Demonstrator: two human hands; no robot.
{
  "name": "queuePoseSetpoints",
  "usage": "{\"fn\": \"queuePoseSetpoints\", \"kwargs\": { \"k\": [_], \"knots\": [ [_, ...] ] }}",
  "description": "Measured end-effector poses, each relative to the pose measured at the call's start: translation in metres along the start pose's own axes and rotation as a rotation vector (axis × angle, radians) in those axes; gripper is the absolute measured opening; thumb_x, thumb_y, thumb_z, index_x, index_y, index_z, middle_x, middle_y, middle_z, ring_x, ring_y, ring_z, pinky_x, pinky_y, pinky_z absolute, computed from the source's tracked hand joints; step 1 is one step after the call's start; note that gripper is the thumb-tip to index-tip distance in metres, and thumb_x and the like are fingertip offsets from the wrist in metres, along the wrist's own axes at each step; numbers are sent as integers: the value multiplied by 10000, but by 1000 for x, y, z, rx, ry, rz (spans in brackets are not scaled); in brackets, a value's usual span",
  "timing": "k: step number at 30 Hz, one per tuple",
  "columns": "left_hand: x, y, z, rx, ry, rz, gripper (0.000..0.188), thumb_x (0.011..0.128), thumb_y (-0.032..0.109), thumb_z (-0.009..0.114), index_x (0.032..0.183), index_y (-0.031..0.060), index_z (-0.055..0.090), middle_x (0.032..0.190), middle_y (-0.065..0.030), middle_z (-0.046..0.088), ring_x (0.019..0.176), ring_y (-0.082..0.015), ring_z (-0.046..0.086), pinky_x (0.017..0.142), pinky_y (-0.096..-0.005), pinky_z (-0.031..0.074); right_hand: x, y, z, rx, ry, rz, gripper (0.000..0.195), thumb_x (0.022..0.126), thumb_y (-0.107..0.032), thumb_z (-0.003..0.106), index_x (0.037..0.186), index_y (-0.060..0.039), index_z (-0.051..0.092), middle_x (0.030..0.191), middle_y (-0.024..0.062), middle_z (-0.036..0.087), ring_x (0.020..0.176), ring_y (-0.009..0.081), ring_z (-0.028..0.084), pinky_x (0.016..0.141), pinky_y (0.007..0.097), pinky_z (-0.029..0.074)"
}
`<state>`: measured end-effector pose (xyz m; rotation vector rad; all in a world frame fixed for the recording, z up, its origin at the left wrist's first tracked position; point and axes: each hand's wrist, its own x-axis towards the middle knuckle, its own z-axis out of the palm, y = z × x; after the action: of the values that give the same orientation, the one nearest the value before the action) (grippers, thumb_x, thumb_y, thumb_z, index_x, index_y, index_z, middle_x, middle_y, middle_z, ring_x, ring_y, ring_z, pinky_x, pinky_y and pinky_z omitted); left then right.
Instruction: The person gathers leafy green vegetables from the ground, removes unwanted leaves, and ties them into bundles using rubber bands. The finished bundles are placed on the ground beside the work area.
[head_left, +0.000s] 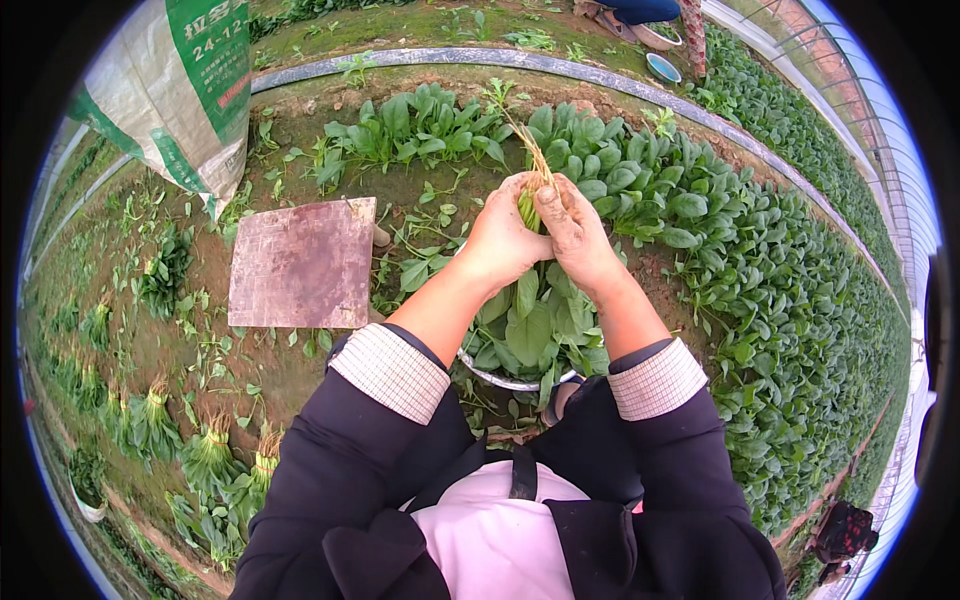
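Both hands are wrapped around a bunch of spinach, with its pale roots (537, 154) pointing away from me. My left hand (501, 229) curls around the stems (529, 211) from one side. From the other side, my right hand (576, 232) presses its soil-stained thumb against them. Toward my body, spinach leaves (529, 334) spread below the hands. They overlap a basin with a pale rim (499, 381), so I cannot tell which leaves belong to the held bunch and which lie in the basin.
A square board (300, 264) stands left of the basin, near a white-and-green woven sack (169, 97). Banded spinach bunches (212, 450) sit lower left. Growing spinach (795, 330) fills the right. Beyond a long grey strip (450, 57), another person (645, 10) is beside a blue basin (663, 68).
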<state>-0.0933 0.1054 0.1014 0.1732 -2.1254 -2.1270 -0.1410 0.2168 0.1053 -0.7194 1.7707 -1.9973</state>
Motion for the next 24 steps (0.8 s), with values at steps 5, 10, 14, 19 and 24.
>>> {"fn": "queuePoseSetpoints", "kwargs": {
  "k": [5,10,14,19,24],
  "knots": [
    [3,-12,-1,171,80,31,714,663,34,716,1283,46,363,1201,-94,433,1082,-184,477,923,-302,404,1,3,8,31,-61,21,377,864,-211,608,1124,26,472,1022,57,556,956,118,494,855,261,404],
    [3,-9,-13,158,-137,131,926,613,-14,721,1389,76,223,1339,-95,310,1188,-199,398,977,-328,367,-1,-1,5,121,-17,34,318,862,-113,586,1135,8,476,1024,41,563,937,105,521,848,264,424],
    [2,1,-21,-242,-323,20,1007,582,-86,708,1407,84,156,1285,-87,410,1157,-207,443,948,-320,400,-8,-9,9,229,-29,55,314,853,-72,580,1142,-7,475,1018,27,566,919,94,537,828,251,441],
    [-8,9,-15,-579,-300,-207,1048,558,-143,701,1405,89,130,1263,-57,453,1130,-195,469,943,-319,399,-12,-15,9,355,-59,45,238,773,-13,588,1008,3,551,984,48,587,850,126,567,793,270,459],
    [-11,7,-9,-340,-420,-310,523,609,-35,668,1106,57,532,1023,-17,564,954,-147,545,839,-289,443,-8,-9,3,147,-77,-49,162,771,-16,621,921,-8,560,835,21,574,764,100,546,723,256,455]
  ]
}}
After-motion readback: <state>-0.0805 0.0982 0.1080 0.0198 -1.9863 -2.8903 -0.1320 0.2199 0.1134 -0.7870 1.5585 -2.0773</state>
